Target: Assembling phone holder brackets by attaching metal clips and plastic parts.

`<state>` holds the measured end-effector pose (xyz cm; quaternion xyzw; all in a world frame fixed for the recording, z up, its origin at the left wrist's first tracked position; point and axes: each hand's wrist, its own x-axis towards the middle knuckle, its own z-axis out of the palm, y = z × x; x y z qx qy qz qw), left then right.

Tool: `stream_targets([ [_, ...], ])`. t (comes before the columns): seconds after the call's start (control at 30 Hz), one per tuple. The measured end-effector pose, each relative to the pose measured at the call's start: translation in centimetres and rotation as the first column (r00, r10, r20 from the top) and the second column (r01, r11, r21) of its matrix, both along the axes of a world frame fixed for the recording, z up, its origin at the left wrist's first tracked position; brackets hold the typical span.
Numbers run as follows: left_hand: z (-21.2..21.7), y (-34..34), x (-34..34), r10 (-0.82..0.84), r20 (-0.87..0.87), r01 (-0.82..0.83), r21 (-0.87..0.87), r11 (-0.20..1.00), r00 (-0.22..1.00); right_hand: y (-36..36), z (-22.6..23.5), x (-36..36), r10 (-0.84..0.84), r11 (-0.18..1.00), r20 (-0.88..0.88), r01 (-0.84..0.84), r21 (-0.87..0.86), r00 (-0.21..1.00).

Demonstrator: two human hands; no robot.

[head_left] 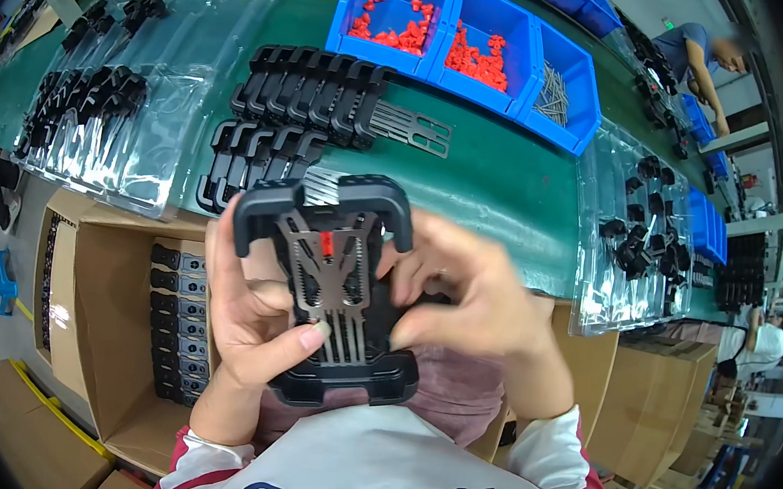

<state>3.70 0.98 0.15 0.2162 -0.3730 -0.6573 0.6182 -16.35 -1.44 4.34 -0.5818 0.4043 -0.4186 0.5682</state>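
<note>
A black spring-loaded bracket (343, 268) is held up in front of me, with padded jaws at top and bottom. Its middle shows a metal plate, two coil springs, several flat metal strips and a small red piece (327, 243). My left hand (255, 321) is closed on its left side, the thumb pressed over the lower strips. Beside the right edge is my right hand (467, 295), blurred by motion with its fingers bent. Whether it grips the bracket or something small cannot be made out. Behind the bracket on the green table (502, 194) lie rows of similar black brackets (317, 93).
Blue bins (388, 48) at the back hold small red parts (476, 61) and metal pins (552, 94). Clear plastic trays with black parts stand left (170, 78) and right (590, 265). Below left, an open cardboard box (108, 310) holds stacked parts. A co-worker (693, 57) is at far right.
</note>
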Motion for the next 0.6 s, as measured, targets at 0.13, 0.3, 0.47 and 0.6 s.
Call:
stream_targets([
  [0.13,-1.5,-0.5,1.6,-0.006,-0.021,0.006,-0.028,1.0,1.0,-9.1,1.2,-4.1,-0.513,0.784,-0.474,0.166,-0.598,0.716],
  [0.3,-1.6,-0.3,2.1,-0.004,0.027,0.004,-0.012,1.0,1.0,-19.5,-0.7,-8.5,-0.652,0.716,-0.732,-0.155,-0.681,0.2],
  [0.47,-1.4,0.1,2.1,-0.011,0.044,0.009,0.04,0.999,0.999,-21.8,-1.1,-9.0,-0.49,0.841,-0.87,-0.299,-0.451,-0.064],
  [0.6,-2.1,0.1,2.3,-0.062,0.03,0.061,0.021,0.998,0.998,-22.2,-1.2,-8.8,-0.377,0.906,-0.924,-0.234,-0.354,-0.061],
])
